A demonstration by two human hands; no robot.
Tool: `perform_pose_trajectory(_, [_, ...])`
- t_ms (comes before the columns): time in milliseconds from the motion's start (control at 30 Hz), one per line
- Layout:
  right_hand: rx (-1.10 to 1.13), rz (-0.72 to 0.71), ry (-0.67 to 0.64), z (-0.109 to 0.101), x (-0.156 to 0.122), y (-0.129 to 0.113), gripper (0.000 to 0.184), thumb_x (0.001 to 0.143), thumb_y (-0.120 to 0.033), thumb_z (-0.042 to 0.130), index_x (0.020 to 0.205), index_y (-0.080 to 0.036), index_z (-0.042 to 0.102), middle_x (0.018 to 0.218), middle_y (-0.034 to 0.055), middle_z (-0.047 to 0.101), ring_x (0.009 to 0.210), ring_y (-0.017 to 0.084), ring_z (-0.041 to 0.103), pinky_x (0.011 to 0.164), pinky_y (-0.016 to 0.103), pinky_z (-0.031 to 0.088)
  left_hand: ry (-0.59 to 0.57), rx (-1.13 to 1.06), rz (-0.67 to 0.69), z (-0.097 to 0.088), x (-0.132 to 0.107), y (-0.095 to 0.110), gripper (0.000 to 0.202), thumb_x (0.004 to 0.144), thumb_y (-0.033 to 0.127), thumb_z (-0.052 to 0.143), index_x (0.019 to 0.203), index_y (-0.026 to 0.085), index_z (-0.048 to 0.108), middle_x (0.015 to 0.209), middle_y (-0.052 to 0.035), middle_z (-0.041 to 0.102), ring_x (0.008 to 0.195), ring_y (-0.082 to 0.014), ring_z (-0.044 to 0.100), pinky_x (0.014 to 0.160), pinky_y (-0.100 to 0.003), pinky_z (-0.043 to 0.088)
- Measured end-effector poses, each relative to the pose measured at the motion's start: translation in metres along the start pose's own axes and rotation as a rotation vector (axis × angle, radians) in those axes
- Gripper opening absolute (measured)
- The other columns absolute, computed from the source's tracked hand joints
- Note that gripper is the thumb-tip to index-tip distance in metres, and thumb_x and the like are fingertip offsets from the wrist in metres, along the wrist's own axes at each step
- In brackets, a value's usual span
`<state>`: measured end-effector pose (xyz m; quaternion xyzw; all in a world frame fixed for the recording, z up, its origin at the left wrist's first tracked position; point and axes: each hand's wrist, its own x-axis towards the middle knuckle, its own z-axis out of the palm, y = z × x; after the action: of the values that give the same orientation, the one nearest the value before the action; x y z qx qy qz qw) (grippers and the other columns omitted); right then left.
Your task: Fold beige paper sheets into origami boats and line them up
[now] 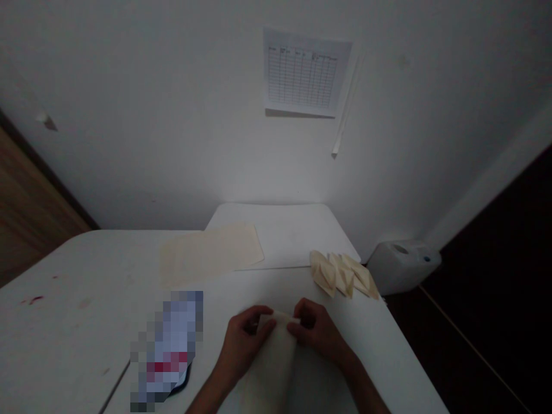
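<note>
A long cream sheet (pixel 273 368), paper or cloth I cannot tell, lies toward me on the white table with its far end raised. My left hand (pixel 250 333) pinches the far left corner between thumb and fingers. At the far right corner, my right hand (pixel 314 328) pinches the same end. The near end of the sheet runs out of view. Beyond my right hand sit several folded cream pieces (pixel 342 275) in a row. A flat cream sheet (pixel 211 253) is spread at the back left.
To my left a phone-like object (pixel 175 339), blurred by blocks, lies on the white table (pixel 86 322). A printed chart (pixel 304 75) hangs on the wall. A white plastic container (pixel 403 267) stands beyond the table's right edge. Reddish marks dot the left tabletop.
</note>
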<state>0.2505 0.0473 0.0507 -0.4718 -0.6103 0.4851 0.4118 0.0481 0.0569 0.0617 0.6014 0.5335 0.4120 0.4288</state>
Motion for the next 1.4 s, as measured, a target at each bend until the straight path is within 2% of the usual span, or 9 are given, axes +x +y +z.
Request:
perform_pose_trajectory(233, [-0.034, 0.052, -0.011, -0.001, -0.001, 0.004, 0.029, 0.075, -0.042, 0.071, 0.072, -0.016, 0.058, 0.058, -0.0036, 0.051, 0.051, 0.009, 0.045, 0.047, 0.02, 0.033, 0.012, -0.015, 0.007, -0.001, 0.001, -0.003, 0.027, 0.07, 0.041, 0.071, 0.084, 0.018, 0.072, 0.058, 0.0023, 0.059, 0.052, -0.0129, 0.052, 0.049, -0.022, 0.041])
perform_pose_trajectory(533, [-0.035, 0.011, -0.004, 0.0, 0.0, 0.001, 0.033, 0.076, -0.041, 0.07, 0.061, -0.016, 0.055, 0.057, -0.0032, 0.05, 0.052, 0.009, 0.044, 0.048, 0.02, 0.032, -0.035, -0.122, -0.039, 0.001, 0.001, 0.001, 0.023, 0.068, 0.039, 0.073, 0.076, 0.018, 0.071, 0.065, -0.001, 0.067, 0.061, -0.0166, 0.061, 0.055, -0.023, 0.047])
perform_pose_trajectory(667, [0.042, 0.013, 0.012, 0.003, 0.0, -0.001, 0.028, 0.077, -0.038, 0.07, 0.069, -0.017, 0.054, 0.061, -0.0033, 0.053, 0.054, 0.01, 0.047, 0.05, 0.021, 0.036, -0.025, -0.17, -0.026, 0.003, 0.001, -0.007, 0.025, 0.069, 0.04, 0.073, 0.082, 0.019, 0.07, 0.069, -0.0008, 0.069, 0.066, -0.0165, 0.063, 0.059, -0.023, 0.048])
perform_pose_trajectory(767, [0.067, 0.007, 0.02, 0.002, 0.0, -0.004, 0.026, 0.077, -0.037, 0.07, 0.072, -0.018, 0.053, 0.064, -0.0031, 0.054, 0.056, 0.01, 0.049, 0.051, 0.021, 0.038, -0.031, -0.195, -0.029, 0.003, 0.002, -0.012, 0.035, 0.071, 0.04, 0.072, 0.099, 0.019, 0.069, 0.075, -0.0008, 0.069, 0.069, -0.016, 0.064, 0.06, -0.022, 0.048])
perform_pose_trajectory(867, [0.043, -0.002, 0.042, 0.0, 0.001, -0.005, 0.026, 0.077, -0.036, 0.07, 0.072, -0.018, 0.052, 0.065, -0.0036, 0.053, 0.057, 0.01, 0.048, 0.051, 0.02, 0.037, -0.047, -0.183, -0.052, 0.002, 0.003, -0.013, 0.048, 0.071, 0.041, 0.073, 0.112, 0.017, 0.065, 0.066, 0.0018, 0.062, 0.061, -0.0133, 0.06, 0.055, -0.021, 0.045])
perform_pose_trajectory(967, [0.015, -0.013, 0.112, -0.001, 0.003, -0.003, 0.026, 0.075, -0.037, 0.071, 0.076, -0.019, 0.054, 0.067, -0.004, 0.053, 0.058, 0.01, 0.048, 0.051, 0.02, 0.036, -0.038, -0.153, -0.063, 0.003, 0.001, -0.011, 0.043, 0.07, 0.043, 0.073, 0.102, 0.015, 0.07, 0.053, 0.005, 0.053, 0.051, -0.0108, 0.053, 0.048, -0.02, 0.04])
perform_pose_trajectory(1100, [0.065, -0.021, 0.231, 0.001, 0.008, 0.0, 0.031, 0.074, -0.04, 0.072, 0.091, -0.02, 0.055, 0.071, -0.0031, 0.056, 0.061, 0.011, 0.052, 0.054, 0.022, 0.039, 0.002, -0.179, -0.053, 0.007, -0.002, -0.005, 0.037, 0.067, 0.046, 0.074, 0.089, 0.016, 0.071, 0.054, 0.0025, 0.056, 0.052, -0.0128, 0.055, 0.049, -0.022, 0.043])
perform_pose_trajectory(1233, [0.18, 0.053, 0.152, 0.007, 0.008, -0.002, 0.05, 0.076, -0.048, 0.069, 0.114, -0.02, 0.051, 0.065, -0.0045, 0.057, 0.055, 0.013, 0.052, 0.05, 0.022, 0.038, 0.021, -0.183, -0.055, 0.01, -0.004, -0.004, 0.035, 0.069, 0.047, 0.072, 0.087, 0.017, 0.07, 0.057, 0.0014, 0.059, 0.053, -0.0141, 0.057, 0.05, -0.022, 0.045])
perform_pose_trajectory(1400, [0.17, 0.082, 0.178, 0.013, 0.006, -0.004, 0.05, 0.073, -0.046, 0.072, 0.111, -0.019, 0.054, 0.063, -0.0048, 0.058, 0.052, 0.012, 0.049, 0.047, 0.022, 0.034, 0.03, -0.147, -0.045, 0.011, -0.005, -0.006, 0.033, 0.073, 0.047, 0.069, 0.087, 0.017, 0.068, 0.054, 0.0034, 0.057, 0.049, -0.0125, 0.054, 0.044, -0.02, 0.041])
